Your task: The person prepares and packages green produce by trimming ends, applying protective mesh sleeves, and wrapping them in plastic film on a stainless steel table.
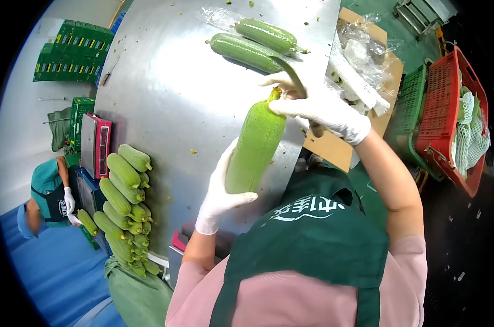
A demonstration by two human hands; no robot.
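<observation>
A large light-green gourd [256,143], perhaps a luffa, is held tilted above the steel table, its cut-looking stem end up. My left hand [225,195], in a white glove, cups its lower end, thumb across the front. My right hand [308,102], also gloved, has its thumb against the gourd near the stem. A curved knife [293,75] appears gripped in that hand; its blade sticks out past the fingers and its handle is mostly hidden. Beyond lie two glossy green gourds, a nearer one [243,51] and a farther one [267,34], seemingly in clear film.
Gourds are piled [126,212] at the left table edge beside a red-framed scale [102,147]. A co-worker [52,192] there touches a gourd. Cardboard [333,149] with plastic scraps, a red crate [439,106] and a green crate [406,110] stand right. Crumbs dot the steel table [169,114].
</observation>
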